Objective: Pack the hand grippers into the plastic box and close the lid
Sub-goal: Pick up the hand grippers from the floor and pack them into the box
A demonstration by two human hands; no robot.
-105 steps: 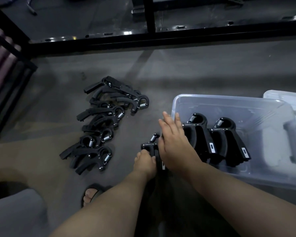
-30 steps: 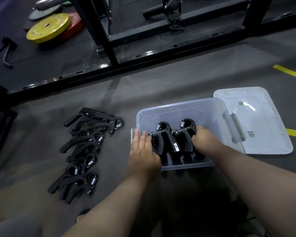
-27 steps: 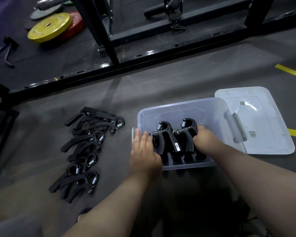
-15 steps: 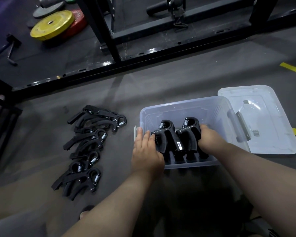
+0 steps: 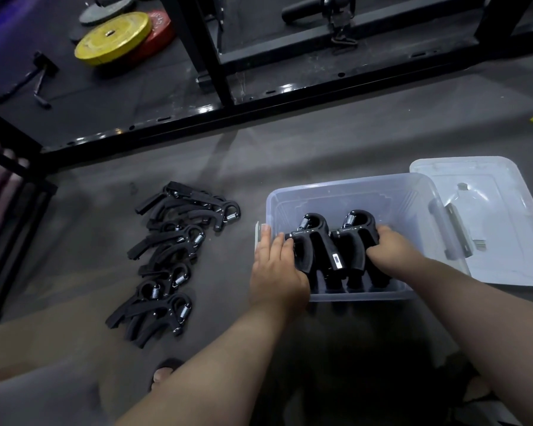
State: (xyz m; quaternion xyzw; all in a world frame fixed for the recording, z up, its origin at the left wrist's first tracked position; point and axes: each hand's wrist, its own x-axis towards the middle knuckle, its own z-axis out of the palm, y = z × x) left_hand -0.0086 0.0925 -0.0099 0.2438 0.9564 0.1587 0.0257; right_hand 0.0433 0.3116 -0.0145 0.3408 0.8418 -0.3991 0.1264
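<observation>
Progress check, packing under way.

- Plastic box (image 5: 351, 187) sits on the floor (image 5: 290, 155), open at the top. Inside it we see the packed grippers (image 5: 316, 244) standing heads-up in two side-by-side stacks against the near wall. We cannot count how many are in each stack. The far half of the box looks unfilled.
- Left hand (image 5: 274, 272) comes in from 9 o'clock of the stacks. Its fingers are straight and close together and press flat on the left stack, with the outermost finger near the box rim.
- Right hand (image 5: 388, 250) comes in from 3 o'clock, fingers curled down round the side of the right stack.
- We judge that the two hands are squeezing the stacks together to seat them.
- Loose grippers (image 5: 173, 259) lie in a rough row on the floor at 9 o'clock of the box, well apart from it. There are several, overlapping, and none is in hand.
- Lid (image 5: 490, 216) lies flat at 3 o'clock, just beside the box.

Left to do, by our reading: most of the packing, then fitting the lid.
</observation>
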